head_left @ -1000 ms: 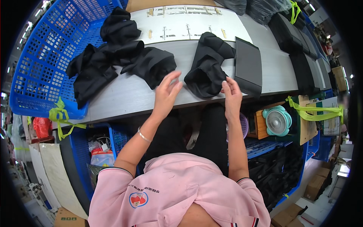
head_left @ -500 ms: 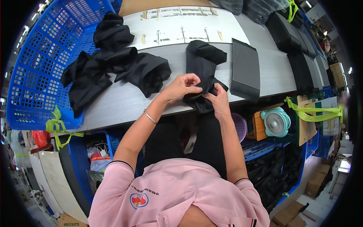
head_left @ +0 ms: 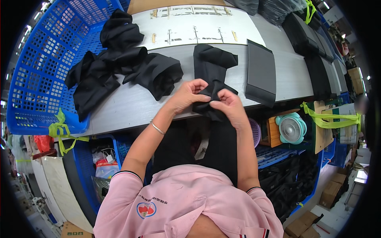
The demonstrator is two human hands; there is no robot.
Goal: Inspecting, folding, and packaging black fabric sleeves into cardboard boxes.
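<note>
A black fabric piece (head_left: 212, 65) lies folded over the table's near edge, its lower end hanging down in front. My left hand (head_left: 189, 95) pinches this cloth with thumb and forefinger at its left side. Close beside it, my right hand (head_left: 229, 105) is also closed, thumb against curled fingers, on the same cloth. The fingertips nearly meet over the fabric, and whatever small detail lies between them is too small to make out. To the left is a loose pile of crumpled black fabric pieces (head_left: 158, 71), partly spilling from a blue basket (head_left: 37, 59).
Right of the cloth lies a stack of flat dark grey panels (head_left: 260, 73). More dark stacks (head_left: 323, 77) stand farther right. A white marked board (head_left: 198, 23) covers the back of the table. Below the edge at right are a turquoise fan (head_left: 291, 127) and a purple basket (head_left: 254, 133).
My right hand has turned and curled its fingers more, its thumb moving toward the left hand. The left hand keeps its pinch. The whole view has shifted slightly.
</note>
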